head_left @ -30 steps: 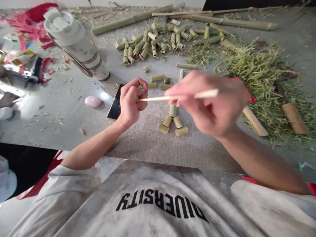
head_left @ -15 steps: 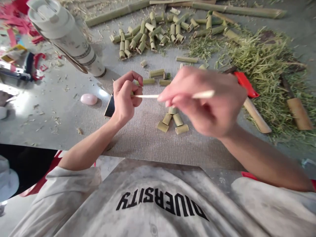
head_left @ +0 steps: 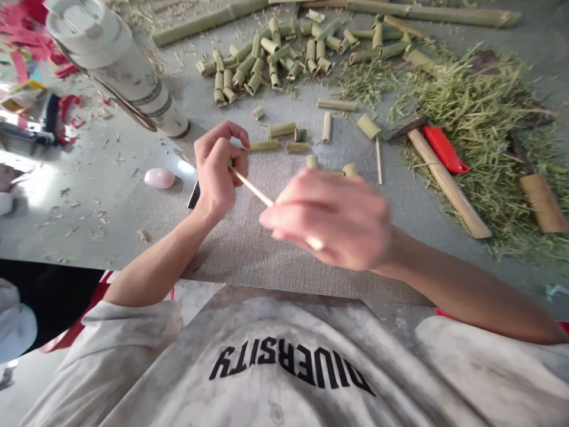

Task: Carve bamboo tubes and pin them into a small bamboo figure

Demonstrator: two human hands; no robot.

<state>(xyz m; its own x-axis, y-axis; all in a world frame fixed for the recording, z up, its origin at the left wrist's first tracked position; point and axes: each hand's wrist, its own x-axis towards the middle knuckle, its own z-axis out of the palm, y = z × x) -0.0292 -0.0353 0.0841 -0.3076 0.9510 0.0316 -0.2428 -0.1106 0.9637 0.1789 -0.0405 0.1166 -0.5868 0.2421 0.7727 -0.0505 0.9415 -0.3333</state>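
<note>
My right hand point(head_left: 331, 219), blurred by motion, is closed around a thin pale bamboo stick point(head_left: 251, 187). The stick slants up and left to my left hand point(head_left: 220, 166), and its thicker butt shows below my right palm. The fingers of my left hand are curled around a small greenish bamboo piece point(head_left: 230, 162), mostly hidden, where the stick's tip meets it. Just beyond the left fingers lies a short bamboo tube point(head_left: 264, 145). Several cut bamboo pieces, such as one short segment point(head_left: 312, 161), show behind my right hand, which covers others.
A pile of bamboo segments point(head_left: 255, 62) lies at the back. On the right are a hammer point(head_left: 453, 184), a red brush point(head_left: 444, 151) and green shavings point(head_left: 480, 107). A white bottle point(head_left: 128, 71), a pink egg-shaped object point(head_left: 159, 178) and a dark phone-like object point(head_left: 194, 193) are left.
My right hand has moved left and toward me, tilting the stick from nearly level to a slant. It now covers the arranged bamboo pieces. My left hand has shifted slightly left.
</note>
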